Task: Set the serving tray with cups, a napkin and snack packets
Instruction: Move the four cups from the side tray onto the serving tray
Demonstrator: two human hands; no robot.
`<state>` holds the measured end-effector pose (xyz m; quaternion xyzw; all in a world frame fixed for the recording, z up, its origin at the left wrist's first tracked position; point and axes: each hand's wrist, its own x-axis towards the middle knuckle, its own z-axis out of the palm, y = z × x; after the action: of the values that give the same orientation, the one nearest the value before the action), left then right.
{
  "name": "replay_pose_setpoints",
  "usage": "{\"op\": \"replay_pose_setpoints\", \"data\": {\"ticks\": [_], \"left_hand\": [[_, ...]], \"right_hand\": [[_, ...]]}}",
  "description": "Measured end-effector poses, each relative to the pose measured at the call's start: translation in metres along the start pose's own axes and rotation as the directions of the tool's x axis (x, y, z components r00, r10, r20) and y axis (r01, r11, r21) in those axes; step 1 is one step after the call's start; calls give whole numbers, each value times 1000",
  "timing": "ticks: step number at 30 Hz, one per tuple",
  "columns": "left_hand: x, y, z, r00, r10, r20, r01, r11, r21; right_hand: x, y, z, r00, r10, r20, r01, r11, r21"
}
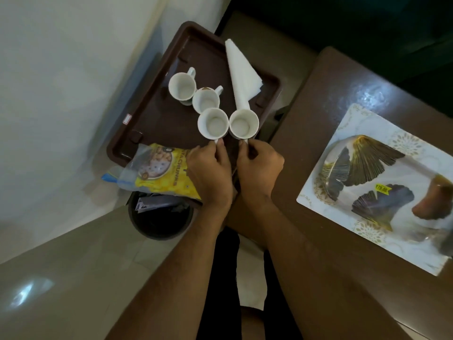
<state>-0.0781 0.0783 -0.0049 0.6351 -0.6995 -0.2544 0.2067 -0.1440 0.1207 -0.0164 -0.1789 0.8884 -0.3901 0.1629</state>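
Observation:
A dark brown serving tray (157, 111) holds several white cups and a folded white napkin (241, 74) along its right side. Two cups stand farther back, one (182, 86) to the left and one (206, 99) beside it. My left hand (208, 168) pinches the handle of a front cup (212, 123). My right hand (259, 165) pinches the handle of the cup (244, 123) next to it. A yellow snack packet (159, 171) in clear plastic lies across the tray's near left corner, partly under my left hand.
A dark waste bin (159, 217) stands on the floor below the tray's near edge. To the right, a brown table (318, 119) carries a white placemat (367, 123) with a gold leaf-patterned dish (362, 165). A white wall rises on the left.

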Motion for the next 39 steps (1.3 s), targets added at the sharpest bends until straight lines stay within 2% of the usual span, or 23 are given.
{"op": "replay_pose_setpoints", "data": {"ticks": [11,16,25,39], "left_hand": [[-75,71,48,983,156,93,-153,988,-30],[-124,96,76,959,203,196,-196,979,-57],[-201,133,119,910,312,273,-313,949,-40],[-273,147,154,826,435,359,-438,896,-78]], "right_hand": [[21,71,-105,982,67,-176,-65,998,14],[25,118,-150,968,104,-229,-102,995,22],[21,184,-216,932,202,-302,-201,979,36],[2,255,-267,878,262,-400,-267,963,45]]}}
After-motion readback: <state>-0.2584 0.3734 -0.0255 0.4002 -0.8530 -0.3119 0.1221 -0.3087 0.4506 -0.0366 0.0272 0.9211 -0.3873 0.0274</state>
